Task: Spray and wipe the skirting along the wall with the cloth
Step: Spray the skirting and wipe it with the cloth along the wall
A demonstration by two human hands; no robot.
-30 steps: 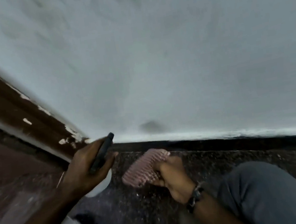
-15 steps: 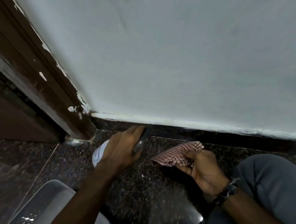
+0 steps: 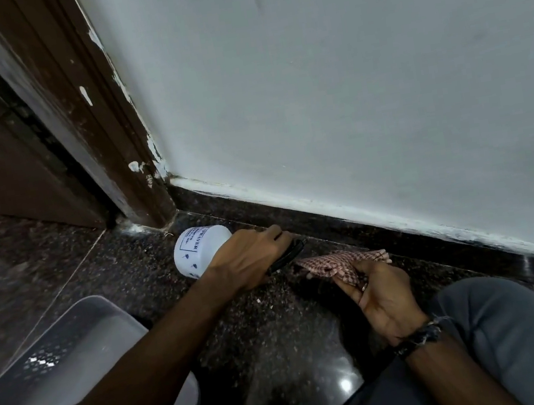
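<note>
A dark polished stone skirting (image 3: 348, 221) runs along the foot of the pale wall, from the door frame down to the right. My left hand (image 3: 249, 257) grips a white spray bottle (image 3: 196, 251) with a black trigger head; the bottle lies tilted, its base facing left and its head close to the skirting. My right hand (image 3: 383, 296) holds a red-and-white checked cloth (image 3: 337, 263) just above the floor, a short way in front of the skirting and right of the sprayer head.
A brown wooden door frame (image 3: 110, 139) with chipped paint stands at the left end of the skirting. A grey plastic seat (image 3: 73, 352) sits at the lower left. My knee in grey trousers (image 3: 508, 339) is at the lower right. The floor (image 3: 262, 341) is dark speckled stone.
The view has steadied and dropped closer to the corner. My left hand has brought the bottle lower toward the skirting, and my right hand with the cloth sits lower by the floor.
</note>
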